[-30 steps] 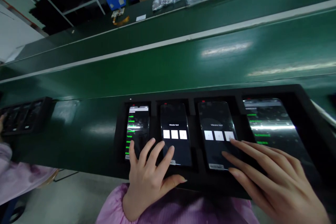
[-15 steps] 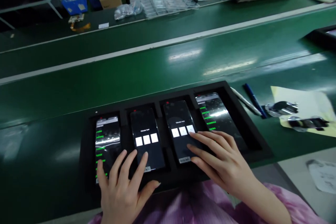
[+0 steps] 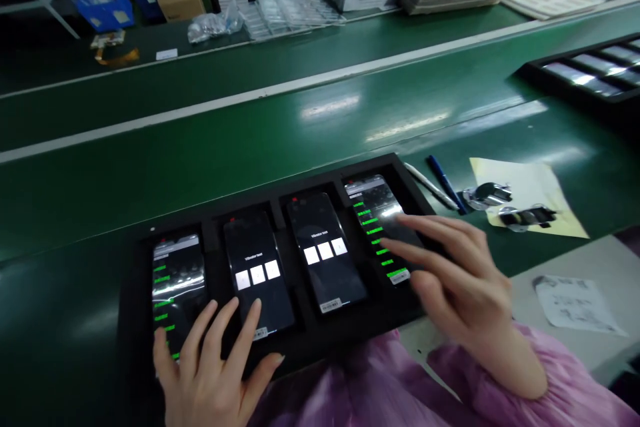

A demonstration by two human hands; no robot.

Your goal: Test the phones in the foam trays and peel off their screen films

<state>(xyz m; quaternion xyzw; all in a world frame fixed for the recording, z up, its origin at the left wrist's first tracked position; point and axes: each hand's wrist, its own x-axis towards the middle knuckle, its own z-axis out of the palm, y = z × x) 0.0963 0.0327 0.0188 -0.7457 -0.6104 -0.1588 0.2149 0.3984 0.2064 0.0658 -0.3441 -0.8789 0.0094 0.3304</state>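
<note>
Four phones (image 3: 325,253) are lying face up in a black tray (image 3: 277,210), each one in its own slot. The two middle ones are showing "Vibrator test" above three white boxes, while the left phone (image 3: 180,280) and the right phone (image 3: 373,220) are showing lists of green lines. The left hand (image 3: 205,370) is spreading its fingers wide, palm down, over the left phone and the lower part of its neighbour, and it is gripping nothing. The right hand (image 3: 465,280) is hanging at the right phone, first two fingers stretching forward and apart from the thumb, also gripping nothing; whether a fingertip is pressing the glass, I cannot tell. To my judgement, the fingers should be touching lightly, one place at a time, and the palms should be keeping clear of the other screens. Just beside the tray, a white pen (image 3: 433,187) and a blue pen (image 3: 447,183) are lying near a yellow paper (image 3: 530,177) on the green table (image 3: 65,307).
</note>
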